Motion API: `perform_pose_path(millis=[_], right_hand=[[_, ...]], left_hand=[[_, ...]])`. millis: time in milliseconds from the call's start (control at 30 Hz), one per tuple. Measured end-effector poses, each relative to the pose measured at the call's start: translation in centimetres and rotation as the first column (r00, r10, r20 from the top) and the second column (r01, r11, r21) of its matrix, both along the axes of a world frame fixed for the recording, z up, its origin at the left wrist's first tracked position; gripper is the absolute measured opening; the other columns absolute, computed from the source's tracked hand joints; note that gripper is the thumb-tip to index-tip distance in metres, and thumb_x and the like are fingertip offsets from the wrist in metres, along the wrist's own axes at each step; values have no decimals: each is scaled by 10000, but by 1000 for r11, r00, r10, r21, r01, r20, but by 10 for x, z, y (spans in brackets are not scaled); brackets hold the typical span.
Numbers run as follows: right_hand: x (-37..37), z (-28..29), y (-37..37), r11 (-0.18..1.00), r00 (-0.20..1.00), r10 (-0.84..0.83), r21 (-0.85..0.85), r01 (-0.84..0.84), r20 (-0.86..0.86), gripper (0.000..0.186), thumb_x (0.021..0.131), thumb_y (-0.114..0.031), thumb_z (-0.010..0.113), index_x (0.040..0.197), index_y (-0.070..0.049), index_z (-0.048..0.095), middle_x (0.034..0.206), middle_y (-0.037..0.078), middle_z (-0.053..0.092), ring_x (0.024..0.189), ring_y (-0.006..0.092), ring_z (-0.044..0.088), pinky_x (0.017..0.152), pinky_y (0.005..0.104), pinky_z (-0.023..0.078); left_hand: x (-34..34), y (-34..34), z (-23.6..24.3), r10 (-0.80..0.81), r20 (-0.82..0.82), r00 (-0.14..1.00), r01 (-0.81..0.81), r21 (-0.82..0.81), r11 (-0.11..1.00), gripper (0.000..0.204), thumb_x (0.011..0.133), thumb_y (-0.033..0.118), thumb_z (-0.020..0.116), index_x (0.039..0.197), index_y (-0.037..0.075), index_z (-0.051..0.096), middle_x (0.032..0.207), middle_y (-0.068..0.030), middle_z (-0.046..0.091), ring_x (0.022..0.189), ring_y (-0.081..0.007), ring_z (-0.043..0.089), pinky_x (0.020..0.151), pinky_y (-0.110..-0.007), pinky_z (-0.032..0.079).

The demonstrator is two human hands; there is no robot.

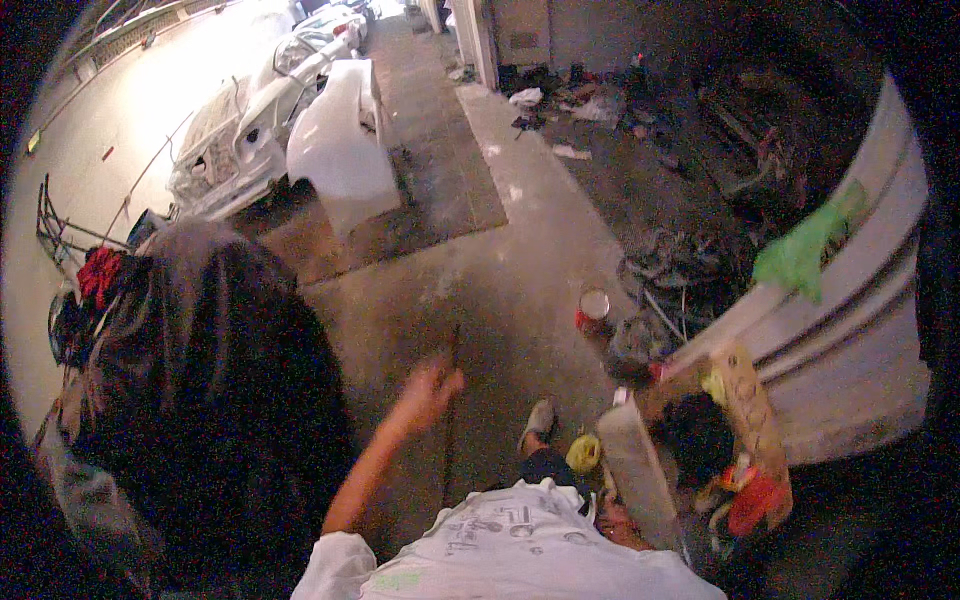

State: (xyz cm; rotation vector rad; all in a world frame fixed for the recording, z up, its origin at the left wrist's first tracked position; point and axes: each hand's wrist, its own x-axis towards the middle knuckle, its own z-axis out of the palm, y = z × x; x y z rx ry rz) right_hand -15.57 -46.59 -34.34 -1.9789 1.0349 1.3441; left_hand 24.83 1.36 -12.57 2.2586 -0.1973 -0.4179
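My left hand (432,390) reaches out over the concrete floor, blurred by motion. Its fingers look partly bent. A thin dark line (452,440) runs beside it; whether this is a rod or a mark on the floor, I cannot make out. At the lower right, part of my right arm or hand (617,520) shows next to a grey-brown open box (640,465), and its fingers are hidden. Inside or against that box are a dark hollow, an orange-red item (757,503) and a perforated tan strip (750,400). A yellow round thing (583,453) sits near my shoe (538,423).
A dark cover (210,350) drapes a bulky object at left. White car body parts (345,150) stand ahead. On the right are a curved pale panel (830,330) with a green sheet (812,245), a red-and-white can (593,304) and heaped scrap (690,260).
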Motion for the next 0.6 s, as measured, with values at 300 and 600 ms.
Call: perform_pose_path(millis=[300, 600], right_hand=[[663, 62, 113, 723, 920, -37, 646, -245, 391, 536, 1017, -500, 597, 1304, -59, 698, 1179, 163, 777, 1033, 285, 737, 919, 445, 557], [1064, 77, 139, 969, 830, 86, 146, -197, 551, 531, 1017, -481, 642, 1381, -98, 703, 1305, 177, 750, 1100, 337, 732, 982, 464, 559]], left_hand=[[99, 174, -120, 538, -658, 527, -276, 466, 841, 806, 1045, 717, 479, 1468, 48, 633, 1456, -257, 646, 1338, -449, 610, 1142, -538, 457], [400, 244, -148, 706, -636, 313, -521, 507, 687, 762, 1053, 662, 532, 1476, 34, 617, 1414, -232, 683, 1295, -399, 648, 1097, -507, 495]])
